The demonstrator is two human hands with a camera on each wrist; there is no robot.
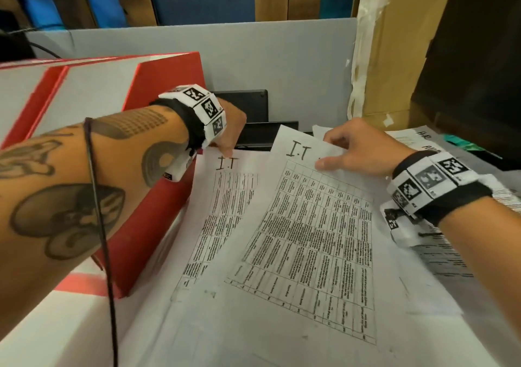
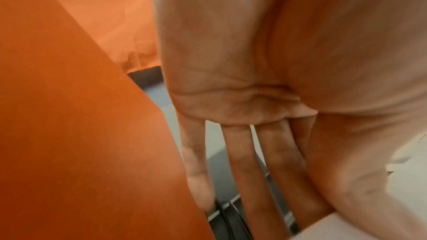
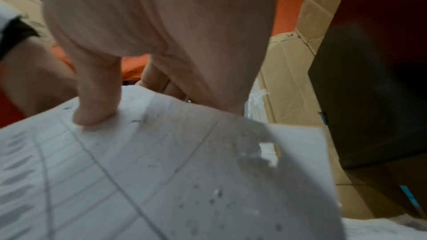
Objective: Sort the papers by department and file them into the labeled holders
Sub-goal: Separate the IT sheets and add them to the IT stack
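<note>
R hand pinches top edge of an I.T sheet, thumb on its face, top lifted off desk. L hand, fingers straight per wrist cam, tips down at top of 2nd I.T sheet, lying flat beside red box. Black holders at desk's back edge; more papers at R edge.
</note>
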